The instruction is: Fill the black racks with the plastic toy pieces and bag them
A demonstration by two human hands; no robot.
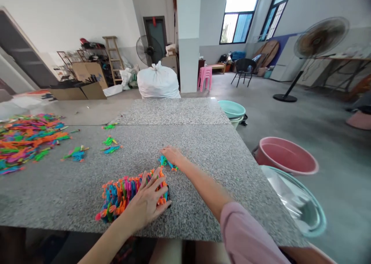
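My left hand (150, 198) lies with spread fingers over the right end of a packed row of small colourful plastic pieces (124, 192). Many pieces in the row have round orange or pink ends, and they stand close together near the table's front edge. Just beyond the row, my right hand (171, 154) is closed on a few blue and green plastic pieces (164, 161); its fingertips are slightly blurred. Something dark shows at the row's right end, mostly hidden by my left hand.
A large heap of similar pieces (26, 140) covers the left of the speckled stone table (208, 175). Several loose ones (110, 141) lie between heap and hands. Beside the right edge stand a red tub (290, 156) and green basins (319, 214). A white sack (158, 80) stands behind.
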